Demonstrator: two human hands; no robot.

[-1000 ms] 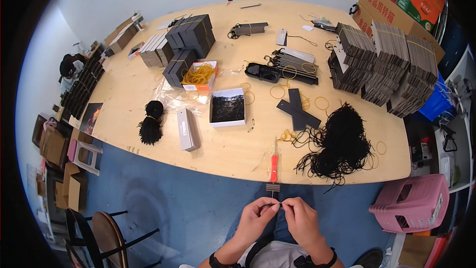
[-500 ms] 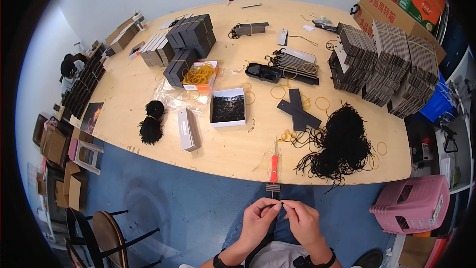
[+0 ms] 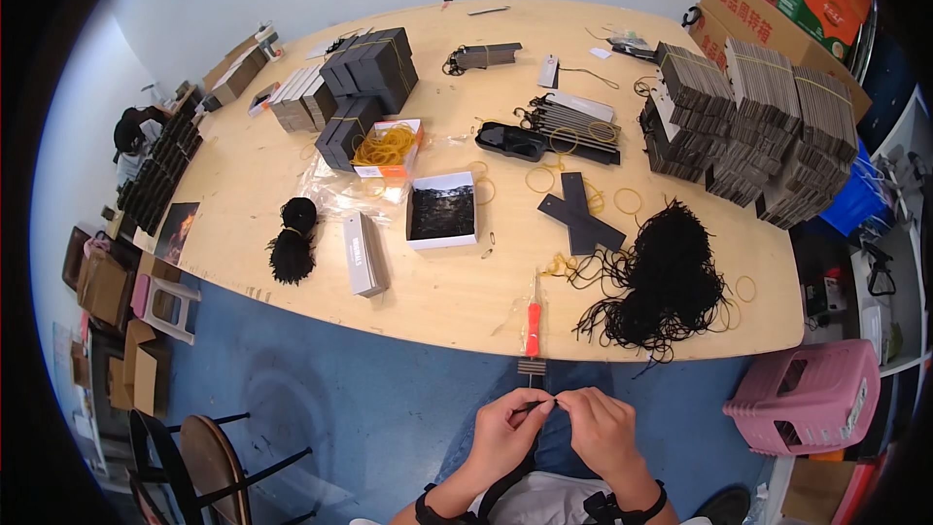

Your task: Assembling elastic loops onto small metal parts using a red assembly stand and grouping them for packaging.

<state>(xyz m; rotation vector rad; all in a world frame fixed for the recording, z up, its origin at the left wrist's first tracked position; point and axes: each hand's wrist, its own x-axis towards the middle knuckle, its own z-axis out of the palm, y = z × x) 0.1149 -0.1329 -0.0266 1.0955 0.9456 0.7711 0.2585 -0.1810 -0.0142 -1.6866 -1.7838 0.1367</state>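
Note:
Over my lap, just off the table's front edge, my left hand (image 3: 508,431) and my right hand (image 3: 598,428) meet fingertip to fingertip. Both are closed in a pinch on a thin black cord (image 3: 555,403), mostly hidden by the fingers. Just beyond them, a small stack of grey tags (image 3: 532,367) juts out at the table edge. A red-handled tool (image 3: 534,329) with a thin metal shaft lies behind that stack, on clear plastic. To its right spreads a loose heap of black cords (image 3: 671,277).
Two crossed dark tags (image 3: 581,214), a white box with dark contents (image 3: 473,233) and a long grey box (image 3: 363,255) lie on the table (image 3: 437,316). Tall banded tag stacks (image 3: 768,117) stand right. A pink stool (image 3: 802,399) is at the right; a chair (image 3: 209,462) stands left.
My right hand has turned slightly and moved a little to the right, its fingers bent over the pinch. My left hand keeps its pinch. The view has shifted slightly.

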